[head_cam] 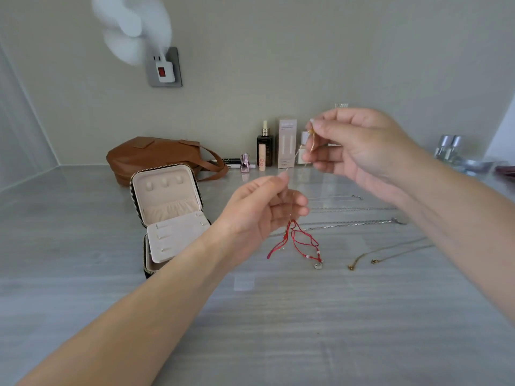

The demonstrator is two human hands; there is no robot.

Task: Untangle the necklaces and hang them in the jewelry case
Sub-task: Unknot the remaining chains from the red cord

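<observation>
Crowding the back of the counter (250,330) along the wall is a row of stuff: a brown leather bag (156,157), a little pink bottle (245,162), a peach tube (262,160), a dark dropper bottle (264,146) and a tall pink box (287,143). Some clear glass bottles (448,149) sit further right.

The jewelry case (167,207) stands open on the left, lid upright with three hooks showing and a beige flap folded out toward the front. The left forearm crosses just beside its right side, so that's the only thing in the way there.

Both hands are up above the counter. The right hand (359,146) pinches the top end of a thin gold chain (295,157), and the left hand (262,207), fingers curled, pinches it lower down. So the chain runs on a slant, high right to low left.

A red cord necklace (298,240) dangles in loops straight down from under the left hand, small silver pendant (318,265) at the bottom. Can't tell if the pendant touches the counter or hangs just over it.

Under and right of the hands, silver chains (354,223) lie stretched out left to right, and two gold chains (390,250) angle off toward the right edge, clasps pointing near-left.

The whole near half of the counter is bare grey surface, so there's loads of room up front.
</observation>
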